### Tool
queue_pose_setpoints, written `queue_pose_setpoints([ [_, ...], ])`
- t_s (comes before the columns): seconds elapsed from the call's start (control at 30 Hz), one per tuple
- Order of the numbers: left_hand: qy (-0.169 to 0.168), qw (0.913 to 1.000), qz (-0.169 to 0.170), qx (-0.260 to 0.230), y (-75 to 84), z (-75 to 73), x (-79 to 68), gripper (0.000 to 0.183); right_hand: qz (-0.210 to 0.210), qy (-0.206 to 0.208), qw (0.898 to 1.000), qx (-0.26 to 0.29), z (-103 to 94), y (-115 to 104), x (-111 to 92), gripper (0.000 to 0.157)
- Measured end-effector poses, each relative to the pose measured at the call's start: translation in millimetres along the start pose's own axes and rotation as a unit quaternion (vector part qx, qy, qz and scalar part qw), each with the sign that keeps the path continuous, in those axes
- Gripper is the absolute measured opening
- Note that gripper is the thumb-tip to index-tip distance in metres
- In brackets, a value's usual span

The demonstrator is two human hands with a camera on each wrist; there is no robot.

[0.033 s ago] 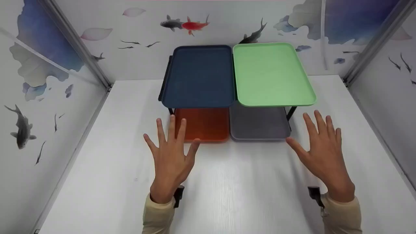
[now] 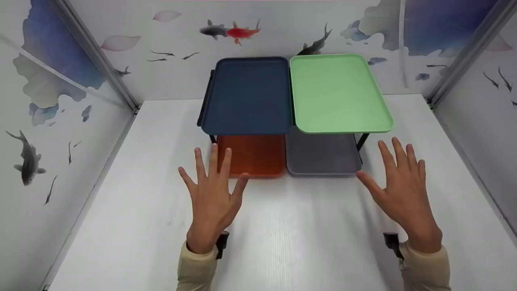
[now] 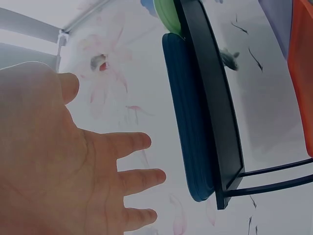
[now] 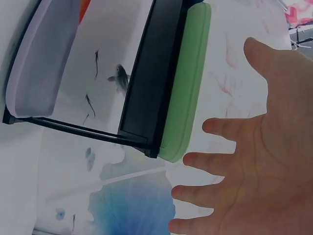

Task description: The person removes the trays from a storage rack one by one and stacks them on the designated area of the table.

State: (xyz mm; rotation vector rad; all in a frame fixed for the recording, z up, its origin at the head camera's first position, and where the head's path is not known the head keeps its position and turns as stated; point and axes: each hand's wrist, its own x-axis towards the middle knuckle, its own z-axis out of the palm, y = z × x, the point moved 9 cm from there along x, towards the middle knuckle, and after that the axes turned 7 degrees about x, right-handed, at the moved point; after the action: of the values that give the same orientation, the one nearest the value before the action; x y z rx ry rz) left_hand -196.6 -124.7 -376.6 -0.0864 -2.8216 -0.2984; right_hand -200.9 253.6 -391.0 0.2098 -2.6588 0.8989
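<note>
My left hand [image 2: 214,198] is held with its fingers spread, in front of the orange tray [image 2: 252,155], and holds nothing. To the right, my right hand [image 2: 406,198] is spread as well, beside the grey tray [image 2: 323,155], with nothing in it. A black two-level rack [image 3: 215,98] carries the trays. Its upper level bears a dark blue tray [image 2: 248,95] on the left and a light green tray [image 2: 341,93] on the right. The orange and grey trays lie on the lower level, their back parts hidden under the upper ones.
The rack stands at the back of a white table [image 2: 282,234]. White panels printed with fish and leaves, such as the back wall [image 2: 266,24], enclose the table on the left, back and right. Grey metal posts [image 2: 97,56] mark the corners.
</note>
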Motion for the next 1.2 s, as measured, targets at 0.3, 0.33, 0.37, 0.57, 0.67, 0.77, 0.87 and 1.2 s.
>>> queue_pose_setpoints([
  [0.3,-0.006,0.9998,-0.006,-0.017,-3.7,-0.3,1.0,0.075,-0.002,-0.015,1.0,0.026,10.5,-3,3,0.082],
  [0.33,-0.007,0.9996,-0.006,-0.025,-4.4,-1.6,1.9,0.075,-0.001,-0.013,0.999,0.034,9.4,-4,4,0.081],
  [0.37,-0.007,0.9993,-0.006,-0.035,-5.3,-3.4,3.3,0.075,0.002,-0.011,0.999,0.044,7.8,-5,5,0.08],
  [0.57,0.02,0.9906,-0.008,-0.135,-20.2,-24.5,26.2,0.073,0.046,0.036,0.992,0.111,-15.9,-5,19,0.072],
  [0.67,0.06,0.9758,-0.016,-0.21,-34.3,-40.0,44.2,0.071,0.075,0.069,0.986,0.133,-31.7,-1,29,0.068],
  [0.77,0.107,0.9508,-0.028,-0.289,-49.4,-53.2,63.5,0.063,0.106,0.094,0.978,0.154,-44.8,6,41,0.065],
  [0.87,0.151,0.9208,-0.041,-0.357,-62.8,-59.9,82.2,0.055,0.14,0.108,0.971,0.163,-53.6,16,51,0.063],
  [1.2,0.183,0.836,-0.118,-0.504,-97.1,-24.5,132.4,0.043,0.196,0.096,0.957,0.191,-42.2,47,67,0.072],
])
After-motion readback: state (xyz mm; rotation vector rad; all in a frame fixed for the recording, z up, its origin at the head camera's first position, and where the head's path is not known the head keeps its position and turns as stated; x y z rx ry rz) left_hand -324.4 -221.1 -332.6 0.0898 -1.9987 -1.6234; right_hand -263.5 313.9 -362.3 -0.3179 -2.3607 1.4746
